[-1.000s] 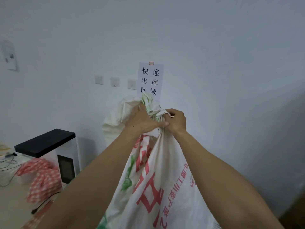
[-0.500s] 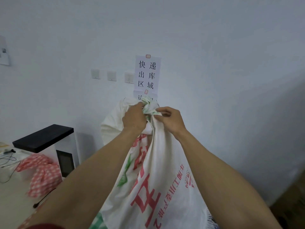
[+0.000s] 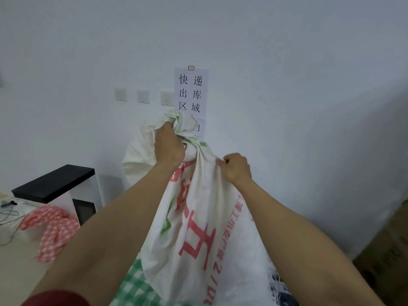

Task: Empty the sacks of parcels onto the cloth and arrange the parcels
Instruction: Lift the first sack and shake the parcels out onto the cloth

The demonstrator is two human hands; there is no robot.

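Observation:
A white woven sack [image 3: 205, 235] with red and green print hangs upside down in front of me, its gathered end held high. My left hand [image 3: 169, 146] grips the bunched top of the sack. My right hand [image 3: 236, 167] grips a fold of the sack lower on its right side. The sack's frayed mouth [image 3: 276, 283] hangs at the bottom, over a green checked cloth [image 3: 134, 283]. No parcels show; the sack hides its contents.
A white cabinet with a black top [image 3: 57, 184] stands at the left, a red checked cloth [image 3: 53, 228] draped beside it with cables. A paper sign [image 3: 191, 93] and wall switches [image 3: 143, 96] are behind the sack. Brown floor shows at the right [image 3: 388, 250].
My right hand has let go of the bunched top and moved down and right to a fold on the sack's side. My left hand has lifted the top higher.

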